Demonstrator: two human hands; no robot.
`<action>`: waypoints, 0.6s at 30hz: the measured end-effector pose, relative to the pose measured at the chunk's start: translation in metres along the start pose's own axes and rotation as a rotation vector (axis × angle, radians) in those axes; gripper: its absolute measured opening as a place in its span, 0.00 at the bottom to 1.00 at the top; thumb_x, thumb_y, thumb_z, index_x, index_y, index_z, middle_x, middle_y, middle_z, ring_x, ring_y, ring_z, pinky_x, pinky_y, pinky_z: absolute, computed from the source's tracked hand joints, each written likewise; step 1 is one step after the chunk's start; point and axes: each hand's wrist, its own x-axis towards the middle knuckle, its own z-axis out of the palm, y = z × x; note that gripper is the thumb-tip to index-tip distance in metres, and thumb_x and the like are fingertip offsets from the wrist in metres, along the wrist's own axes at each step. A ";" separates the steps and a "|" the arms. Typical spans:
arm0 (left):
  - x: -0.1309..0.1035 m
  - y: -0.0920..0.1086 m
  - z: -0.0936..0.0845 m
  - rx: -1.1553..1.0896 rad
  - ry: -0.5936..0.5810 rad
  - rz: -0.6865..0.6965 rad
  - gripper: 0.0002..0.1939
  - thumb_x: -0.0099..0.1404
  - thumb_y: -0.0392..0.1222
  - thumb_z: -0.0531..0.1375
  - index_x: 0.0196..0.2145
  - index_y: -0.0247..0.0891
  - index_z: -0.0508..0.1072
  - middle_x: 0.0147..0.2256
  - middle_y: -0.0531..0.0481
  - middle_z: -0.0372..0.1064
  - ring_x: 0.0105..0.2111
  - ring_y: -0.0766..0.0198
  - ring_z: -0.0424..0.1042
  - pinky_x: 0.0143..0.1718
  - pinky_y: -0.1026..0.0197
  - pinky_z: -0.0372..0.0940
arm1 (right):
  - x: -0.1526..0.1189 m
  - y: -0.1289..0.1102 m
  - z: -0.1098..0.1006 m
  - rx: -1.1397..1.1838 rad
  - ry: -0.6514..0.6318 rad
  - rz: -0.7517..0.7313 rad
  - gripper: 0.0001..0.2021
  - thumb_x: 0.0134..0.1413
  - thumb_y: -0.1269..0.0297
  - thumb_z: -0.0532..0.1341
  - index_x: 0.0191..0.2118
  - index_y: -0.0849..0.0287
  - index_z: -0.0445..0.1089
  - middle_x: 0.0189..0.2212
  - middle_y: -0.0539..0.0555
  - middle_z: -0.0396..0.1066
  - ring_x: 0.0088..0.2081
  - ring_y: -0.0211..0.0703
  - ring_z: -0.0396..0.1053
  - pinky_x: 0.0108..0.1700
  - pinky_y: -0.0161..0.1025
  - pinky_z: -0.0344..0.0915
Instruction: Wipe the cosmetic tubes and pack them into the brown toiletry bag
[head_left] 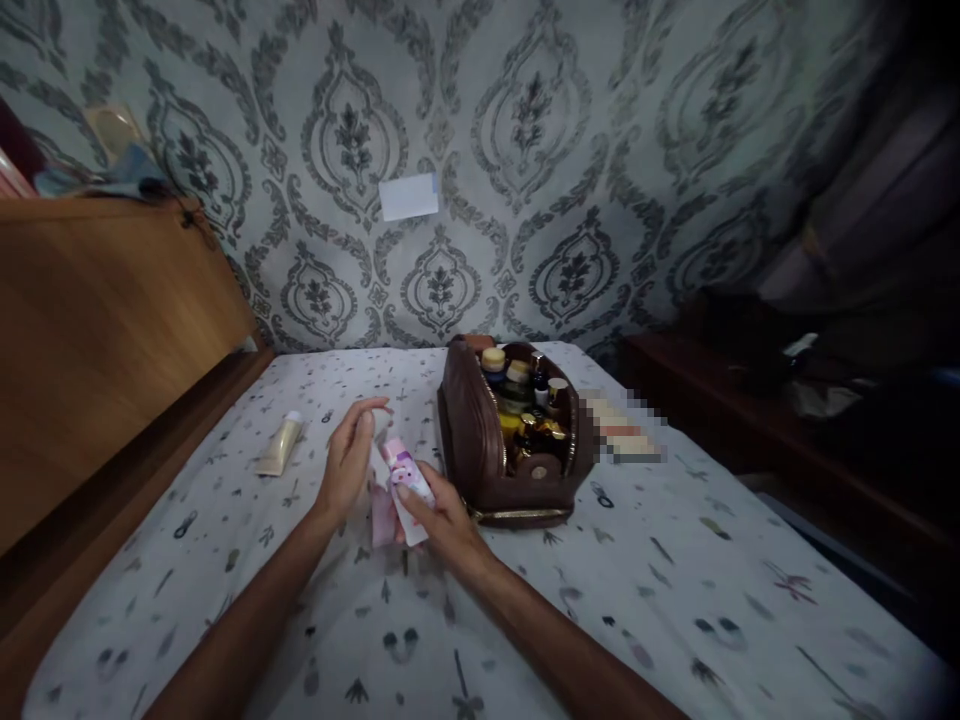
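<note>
My right hand (448,515) is wrapped round a small pink-and-white tube (409,492) with a cartoon print, its thumb lying across the front. Just left of it, the fingers of my left hand (349,455) curl over a white object (381,426) whose kind I cannot make out. Behind and below the tube a pale pink piece (383,516) shows, partly hidden. Close to my right hand stands a brown toiletry bag (480,430), unzipped and filled with several bottles and jars (517,385).
A beige tube (281,445) with a white cap lies on the patterned bed sheet (247,560) at left. A blurred-out flat item (622,430) lies right of the bag. A wooden board (112,330) borders the left side; patterned wallpaper (517,270) rises behind.
</note>
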 end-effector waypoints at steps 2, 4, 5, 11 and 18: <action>-0.002 0.001 0.000 0.009 -0.181 0.077 0.19 0.72 0.52 0.48 0.44 0.39 0.72 0.40 0.48 0.71 0.40 0.60 0.69 0.43 0.60 0.61 | -0.001 0.000 0.001 0.022 -0.025 0.027 0.21 0.52 0.43 0.62 0.38 0.57 0.63 0.24 0.47 0.69 0.19 0.33 0.65 0.18 0.29 0.55; -0.004 0.001 0.001 0.061 -0.318 0.125 0.19 0.72 0.51 0.48 0.38 0.37 0.72 0.35 0.49 0.69 0.35 0.62 0.68 0.39 0.61 0.61 | -0.002 0.001 0.000 0.054 -0.057 0.051 0.21 0.53 0.43 0.62 0.38 0.57 0.62 0.24 0.47 0.69 0.19 0.33 0.65 0.20 0.29 0.57; -0.005 0.002 0.002 0.086 -0.349 0.129 0.19 0.72 0.50 0.47 0.35 0.37 0.71 0.32 0.50 0.67 0.33 0.63 0.67 0.37 0.62 0.60 | -0.002 0.002 0.000 0.053 -0.074 0.056 0.21 0.53 0.43 0.62 0.38 0.57 0.62 0.24 0.47 0.69 0.19 0.33 0.65 0.21 0.30 0.59; -0.003 0.004 -0.003 0.026 -0.435 -0.038 0.22 0.71 0.54 0.46 0.27 0.38 0.66 0.23 0.55 0.58 0.26 0.66 0.60 0.30 0.64 0.56 | -0.004 0.003 -0.002 -0.338 -0.064 -0.109 0.15 0.61 0.49 0.55 0.39 0.57 0.63 0.23 0.47 0.66 0.23 0.37 0.65 0.26 0.34 0.61; -0.008 0.005 0.004 -0.436 -0.319 -0.384 0.19 0.64 0.58 0.57 0.33 0.37 0.70 0.29 0.53 0.64 0.25 0.68 0.62 0.27 0.65 0.57 | -0.010 0.006 -0.003 -1.018 0.153 -0.311 0.13 0.66 0.59 0.49 0.50 0.57 0.64 0.35 0.54 0.73 0.32 0.44 0.70 0.32 0.37 0.59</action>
